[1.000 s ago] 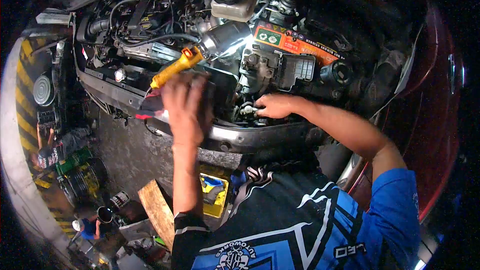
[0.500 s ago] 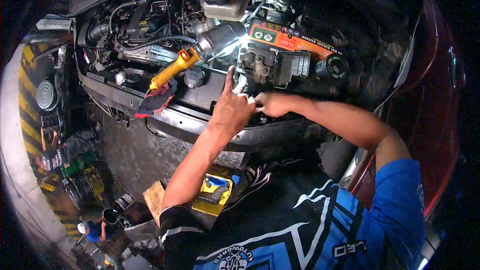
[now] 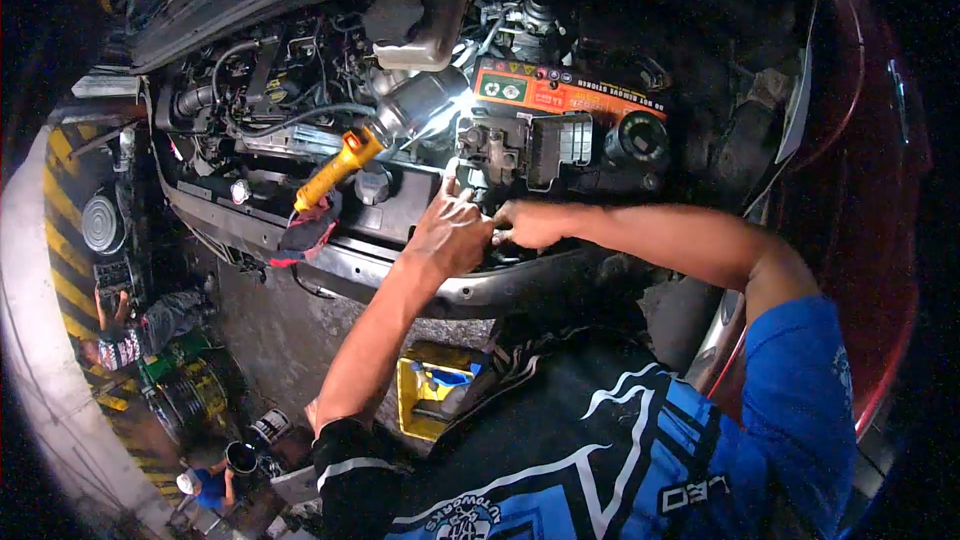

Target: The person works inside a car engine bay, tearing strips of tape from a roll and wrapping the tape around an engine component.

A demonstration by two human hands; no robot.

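Observation:
My left hand [image 3: 450, 235] is low at the front of an open car engine bay, index finger stretched toward a black fuse box [image 3: 490, 148]. Its other fingers are curled; what lies in them is hidden. Close beside it, my right hand [image 3: 535, 225] has its fingers closed near the left fingertips, around something too small to make out. The box's open cover [image 3: 560, 148] sits to its right. Behind stands a battery [image 3: 570, 90] with an orange label. A lit work light with a yellow handle [image 3: 340, 172] shines on this spot from the left.
A red and black cloth or glove [image 3: 305, 232] lies under the light's handle on the front crossmember [image 3: 370, 275]. A pale reservoir [image 3: 425, 35] is at the back. Below the bumper is a yellow tray [image 3: 425, 400]. Two other people are on the floor at left, one by a bucket [image 3: 241, 458].
The camera view has shifted slightly. My hands stay close together, and my left hand's index finger now sits lower against the fuse box's near-left edge.

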